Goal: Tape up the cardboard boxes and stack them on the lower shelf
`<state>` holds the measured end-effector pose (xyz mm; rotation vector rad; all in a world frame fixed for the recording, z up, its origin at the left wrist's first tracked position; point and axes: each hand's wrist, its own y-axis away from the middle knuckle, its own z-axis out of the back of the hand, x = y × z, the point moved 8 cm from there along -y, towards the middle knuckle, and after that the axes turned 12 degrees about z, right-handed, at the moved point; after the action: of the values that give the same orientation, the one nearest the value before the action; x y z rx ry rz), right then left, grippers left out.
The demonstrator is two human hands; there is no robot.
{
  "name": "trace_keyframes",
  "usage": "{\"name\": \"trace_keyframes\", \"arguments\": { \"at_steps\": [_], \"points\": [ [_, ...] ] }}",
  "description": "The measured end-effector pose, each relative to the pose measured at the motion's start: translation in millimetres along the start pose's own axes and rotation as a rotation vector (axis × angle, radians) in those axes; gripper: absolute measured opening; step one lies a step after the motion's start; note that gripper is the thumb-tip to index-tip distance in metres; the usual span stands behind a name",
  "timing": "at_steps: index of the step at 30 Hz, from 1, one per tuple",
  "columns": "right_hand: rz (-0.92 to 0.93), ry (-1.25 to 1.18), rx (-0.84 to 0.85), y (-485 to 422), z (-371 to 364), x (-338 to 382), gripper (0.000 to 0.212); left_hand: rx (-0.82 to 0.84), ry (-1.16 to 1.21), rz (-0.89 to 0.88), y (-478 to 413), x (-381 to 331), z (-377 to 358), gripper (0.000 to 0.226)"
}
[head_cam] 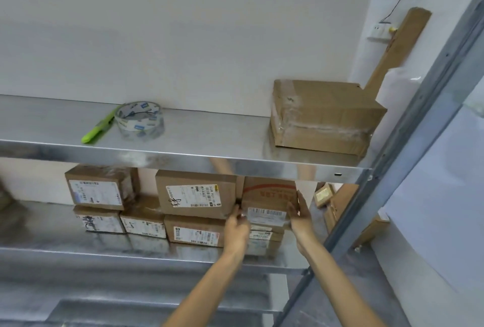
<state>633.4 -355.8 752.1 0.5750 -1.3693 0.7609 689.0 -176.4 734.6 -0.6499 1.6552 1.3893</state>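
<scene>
Holding box (269, 197), left hand (237, 224), right hand (301, 218), lower shelf (52, 235)

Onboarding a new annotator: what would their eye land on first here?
The left hand and right hand hold a red-printed cardboard box atop the right end of the stacked parcels on the lower shelf. On the upper shelf, a clear tape roll lies beside a green utility knife at left; a taped cardboard box sits at right.

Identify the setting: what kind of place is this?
Probably a storeroom or parcel packing area: metal shelving, labelled cardboard boxes stacked on the lower shelf, and a tape roll beside a green cutter on the upper one.
</scene>
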Motion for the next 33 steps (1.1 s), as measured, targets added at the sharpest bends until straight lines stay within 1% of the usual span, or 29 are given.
{"name": "trace_keyframes", "arguments": {
  "at_steps": [2,4,8,11,15,22,26,33],
  "points": [
    [0.004,-0.005,-0.019,-6,2,-4,0.025,-0.032,0.011,0.020,-5,4,4,0.040],
    [0.009,0.012,-0.018,-11,5,-8,0.029,-0.053,-0.005,0.012,-5,5,5,0.035],
    [0.006,0.093,0.015,-14,8,-16,0.046,-0.056,-0.017,-0.014,-7,6,0,0.038],
    [-0.001,0.148,0.027,-12,8,-21,0.053,-0.066,-0.007,-0.020,-8,5,-1,0.039],
    [-0.064,0.097,0.006,-8,7,-34,0.063,-0.059,0.114,0.043,-10,13,-1,0.039],
    [-0.088,0.048,-0.030,-6,8,-40,0.065,-0.056,0.231,0.122,-13,23,-3,0.041],
    [-0.097,0.022,-0.038,-5,11,-43,0.066,-0.066,0.251,0.160,-13,28,-3,0.041],
    [-0.098,0.039,-0.037,-2,13,-44,0.061,-0.027,0.267,0.173,-6,27,-4,0.053]
  ]
}}
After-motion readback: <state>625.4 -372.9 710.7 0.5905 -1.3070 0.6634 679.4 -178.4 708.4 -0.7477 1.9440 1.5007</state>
